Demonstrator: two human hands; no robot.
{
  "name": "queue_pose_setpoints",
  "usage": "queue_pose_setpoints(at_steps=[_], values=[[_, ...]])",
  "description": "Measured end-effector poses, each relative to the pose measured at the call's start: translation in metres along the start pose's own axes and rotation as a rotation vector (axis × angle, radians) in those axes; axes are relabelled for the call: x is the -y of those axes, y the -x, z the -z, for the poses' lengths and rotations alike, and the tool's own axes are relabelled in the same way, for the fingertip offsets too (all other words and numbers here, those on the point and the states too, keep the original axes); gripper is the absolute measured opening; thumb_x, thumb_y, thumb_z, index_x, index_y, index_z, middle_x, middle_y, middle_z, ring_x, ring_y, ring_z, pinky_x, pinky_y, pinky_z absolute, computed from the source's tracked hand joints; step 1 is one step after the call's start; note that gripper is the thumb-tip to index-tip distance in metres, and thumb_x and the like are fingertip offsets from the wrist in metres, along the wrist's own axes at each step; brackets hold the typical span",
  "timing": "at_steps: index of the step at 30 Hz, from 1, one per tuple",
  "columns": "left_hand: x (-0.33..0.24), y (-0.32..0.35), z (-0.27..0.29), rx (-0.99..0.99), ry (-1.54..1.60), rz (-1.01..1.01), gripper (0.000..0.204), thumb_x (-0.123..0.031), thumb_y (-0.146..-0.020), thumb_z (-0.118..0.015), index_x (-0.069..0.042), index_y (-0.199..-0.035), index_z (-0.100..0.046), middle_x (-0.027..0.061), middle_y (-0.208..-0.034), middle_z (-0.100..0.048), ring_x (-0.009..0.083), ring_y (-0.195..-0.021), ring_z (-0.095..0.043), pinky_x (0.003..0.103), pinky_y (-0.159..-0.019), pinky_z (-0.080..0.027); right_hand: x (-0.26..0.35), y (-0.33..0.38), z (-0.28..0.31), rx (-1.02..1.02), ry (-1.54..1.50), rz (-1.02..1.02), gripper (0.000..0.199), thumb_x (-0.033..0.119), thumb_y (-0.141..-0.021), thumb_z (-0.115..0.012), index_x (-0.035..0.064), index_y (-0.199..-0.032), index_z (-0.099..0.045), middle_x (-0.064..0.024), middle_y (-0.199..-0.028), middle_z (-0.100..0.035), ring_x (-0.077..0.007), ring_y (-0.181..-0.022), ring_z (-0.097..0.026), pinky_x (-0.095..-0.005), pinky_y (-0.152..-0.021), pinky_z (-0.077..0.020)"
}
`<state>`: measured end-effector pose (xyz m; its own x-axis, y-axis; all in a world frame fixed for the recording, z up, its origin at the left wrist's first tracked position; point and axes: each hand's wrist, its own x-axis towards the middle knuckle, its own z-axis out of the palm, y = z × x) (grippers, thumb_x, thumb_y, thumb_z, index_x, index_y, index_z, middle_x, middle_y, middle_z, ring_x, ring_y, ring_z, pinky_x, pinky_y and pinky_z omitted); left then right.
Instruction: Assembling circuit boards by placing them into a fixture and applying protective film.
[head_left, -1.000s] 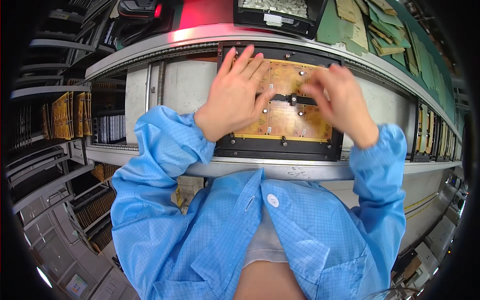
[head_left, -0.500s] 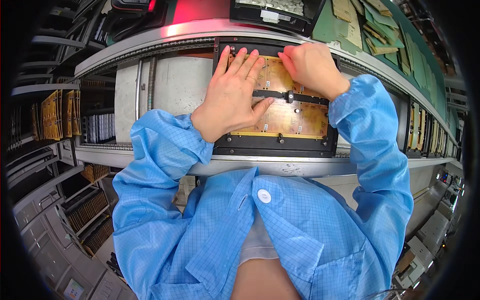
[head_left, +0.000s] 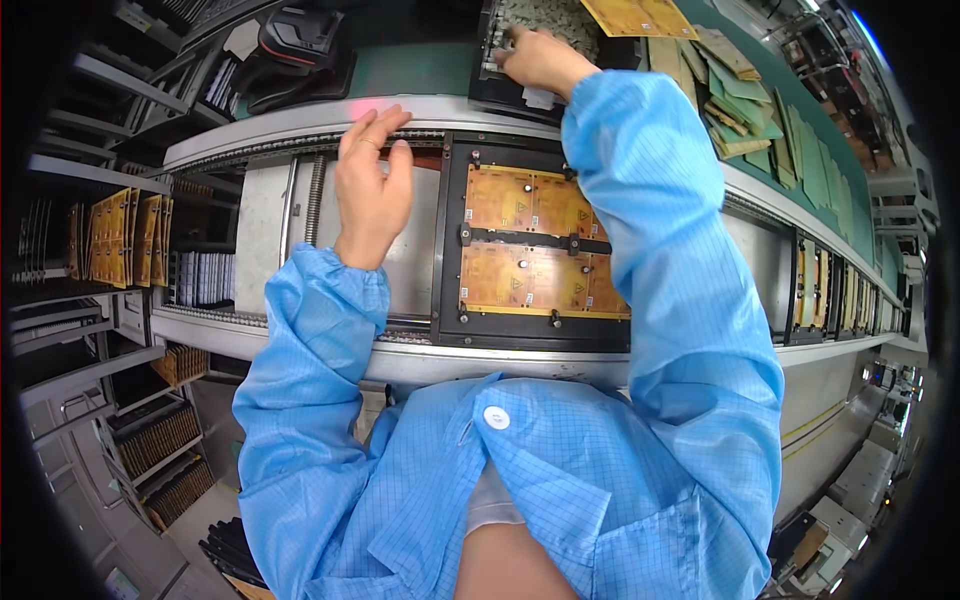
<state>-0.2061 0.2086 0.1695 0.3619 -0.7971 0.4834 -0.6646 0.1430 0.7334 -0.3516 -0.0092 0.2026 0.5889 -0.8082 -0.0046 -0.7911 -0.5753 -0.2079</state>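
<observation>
Conveyor rails [head_left: 300,125] carry a black fixture [head_left: 535,335]; left hand [head_left: 372,190] flat, grip wide; right hand [head_left: 540,58] pinches a tray [head_left: 500,95], sleeve [head_left: 660,250] may snag yellow boards [head_left: 530,240].

My sleeves [head_left: 690,300] and coat are light blue with a fine grid of darker lines, and a white round button [head_left: 496,417] sits at lower centre. The circuit boards [head_left: 530,240] in the middle are mustard yellow, set in a black frame [head_left: 450,250]. The conveyor rails [head_left: 300,110] are pale grey metal. At upper right the desk [head_left: 800,110] is dark green, strewn with olive and tan boards [head_left: 740,90]. More yellow boards [head_left: 120,235] stand at the left, in dark racks
</observation>
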Motion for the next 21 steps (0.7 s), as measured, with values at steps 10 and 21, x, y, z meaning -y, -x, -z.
queue_pose_setpoints(at_steps=[10,21], values=[[-0.001,-0.007,0.01,-0.087,-0.024,0.0,0.025,-0.007,-0.086,-0.058,-0.002,-0.106,-0.072,0.0184,-0.111,-0.068,0.0328,-0.12,-0.057,0.037,-0.086,-0.053,-0.018,-0.012,0.01,0.028,-0.109,0.023,0.022,0.014,-0.079,-0.062,-0.004,-0.089,-0.071,-0.0294,-0.09,-0.069,-0.0399,-0.09,-0.069,-0.0457,-0.078,-0.0529],[0.002,-0.006,0.009,-0.013,-0.079,-0.044,0.022,-0.007,-0.085,-0.057,-0.002,-0.1,-0.073,0.0137,-0.099,-0.072,0.031,-0.12,-0.056,0.033,-0.069,-0.059,0.011,0.071,0.035,-0.389,-0.338,0.376,0.006,-0.002,-0.078,-0.062,-0.0034,-0.084,-0.062,-0.0228,-0.084,-0.063,-0.0411,-0.085,-0.062,-0.0434,-0.074,-0.0499]])
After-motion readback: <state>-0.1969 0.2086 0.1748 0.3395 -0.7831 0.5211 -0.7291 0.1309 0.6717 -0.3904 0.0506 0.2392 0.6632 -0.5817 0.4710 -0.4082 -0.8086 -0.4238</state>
